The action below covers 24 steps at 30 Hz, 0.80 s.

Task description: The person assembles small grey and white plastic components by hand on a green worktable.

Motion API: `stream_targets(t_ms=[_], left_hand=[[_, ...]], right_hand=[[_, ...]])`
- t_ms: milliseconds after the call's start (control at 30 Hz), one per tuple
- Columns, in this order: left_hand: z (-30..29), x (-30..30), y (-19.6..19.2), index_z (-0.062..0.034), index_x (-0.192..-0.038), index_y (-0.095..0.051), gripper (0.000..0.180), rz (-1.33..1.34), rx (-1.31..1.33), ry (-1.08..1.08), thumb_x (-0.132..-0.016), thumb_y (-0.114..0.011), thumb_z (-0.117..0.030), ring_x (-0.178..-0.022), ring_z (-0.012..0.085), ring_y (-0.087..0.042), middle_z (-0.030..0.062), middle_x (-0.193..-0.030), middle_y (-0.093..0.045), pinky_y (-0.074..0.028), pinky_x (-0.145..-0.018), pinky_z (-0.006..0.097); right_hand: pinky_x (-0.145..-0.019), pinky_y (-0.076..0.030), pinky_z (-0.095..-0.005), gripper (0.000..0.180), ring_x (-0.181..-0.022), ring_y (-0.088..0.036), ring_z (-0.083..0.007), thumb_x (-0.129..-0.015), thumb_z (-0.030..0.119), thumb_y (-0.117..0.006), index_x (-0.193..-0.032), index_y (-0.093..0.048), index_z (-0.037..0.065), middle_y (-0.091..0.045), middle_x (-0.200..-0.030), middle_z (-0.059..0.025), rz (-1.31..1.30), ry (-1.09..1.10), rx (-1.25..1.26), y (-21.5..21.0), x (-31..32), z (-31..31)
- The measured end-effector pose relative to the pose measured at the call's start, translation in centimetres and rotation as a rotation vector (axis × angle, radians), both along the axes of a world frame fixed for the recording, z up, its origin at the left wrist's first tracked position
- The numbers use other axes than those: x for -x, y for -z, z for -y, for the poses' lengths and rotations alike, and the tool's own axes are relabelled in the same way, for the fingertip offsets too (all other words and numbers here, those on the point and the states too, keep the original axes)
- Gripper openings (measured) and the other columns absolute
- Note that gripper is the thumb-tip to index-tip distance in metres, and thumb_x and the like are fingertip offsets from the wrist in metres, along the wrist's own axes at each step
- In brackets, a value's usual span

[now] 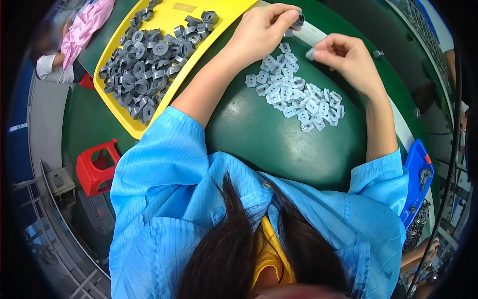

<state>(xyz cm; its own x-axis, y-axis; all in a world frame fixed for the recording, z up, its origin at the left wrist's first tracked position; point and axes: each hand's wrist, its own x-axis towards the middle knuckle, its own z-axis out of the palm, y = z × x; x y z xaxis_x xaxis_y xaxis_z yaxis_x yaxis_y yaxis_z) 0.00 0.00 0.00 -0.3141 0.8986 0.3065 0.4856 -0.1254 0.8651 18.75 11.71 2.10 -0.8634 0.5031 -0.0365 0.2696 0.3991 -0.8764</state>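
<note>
At the top of the green work surface (239, 129), my left hand (259, 32) pinches a dark grey ring-shaped plastic part (298, 20), which my fingers partly cover. A little to the right and nearer, my right hand (346, 57) has a small translucent white plastic piece (310, 54) between thumb and fingertips. The two hands are apart. Between and below them spreads a loose pile of similar translucent pieces (298, 97), square with holes. Beside my left forearm stands a yellow tray (167, 20) holding many grey ring-shaped parts (144, 65).
A red stool (92, 169) stands at the left. Beyond the tray, another person's sleeve (55, 70) shows near a pink cloth (84, 32). A blue tray (416, 167) and a heap of small dark parts (417, 226) lie past my right elbow, with another person's hands (420, 254) nearby.
</note>
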Motion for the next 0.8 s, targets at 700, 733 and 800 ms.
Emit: stream_targets(t_ms=[700,733,800], left_hand=[[0.5,-3.7,-0.5,-0.0035,-0.123,-0.056,0.038,0.370,-0.027,0.079,-0.087,-0.067,-0.007,-0.084,0.0161,-0.066,0.0096,-0.099,-0.068,-0.052,-0.074,0.026],[0.6,-3.7,-0.8,-0.0016,-0.121,-0.057,0.038,0.292,-0.006,0.051,-0.084,-0.069,-0.005,-0.082,0.0132,-0.065,0.0115,-0.100,-0.068,-0.051,-0.074,0.025],[1.2,-4.3,-2.0,-0.0012,-0.117,-0.058,0.036,0.161,-0.006,0.021,-0.083,-0.069,-0.004,-0.082,0.0156,-0.066,0.0118,-0.098,-0.067,-0.051,-0.073,0.027]], right_hand=[[-0.072,-0.045,-0.0195,0.015,-0.077,-0.057,-0.0055,-0.086,0.013,-0.070,-0.091,-0.069,-0.001,-0.066,-0.083,-0.0006,-0.430,0.221,-0.073,0.0,1.0,1.5],[-0.067,-0.043,-0.0191,0.016,-0.073,-0.054,-0.0042,-0.085,0.015,-0.071,-0.089,-0.070,-0.001,-0.065,-0.081,0.0007,-0.336,0.238,-0.173,0.3,1.0,1.5],[-0.065,-0.042,-0.0191,0.017,-0.072,-0.052,-0.0037,-0.085,0.016,-0.072,-0.088,-0.070,0.000,-0.064,-0.079,0.0013,-0.331,0.268,-0.172,0.4,1.0,1.6]])
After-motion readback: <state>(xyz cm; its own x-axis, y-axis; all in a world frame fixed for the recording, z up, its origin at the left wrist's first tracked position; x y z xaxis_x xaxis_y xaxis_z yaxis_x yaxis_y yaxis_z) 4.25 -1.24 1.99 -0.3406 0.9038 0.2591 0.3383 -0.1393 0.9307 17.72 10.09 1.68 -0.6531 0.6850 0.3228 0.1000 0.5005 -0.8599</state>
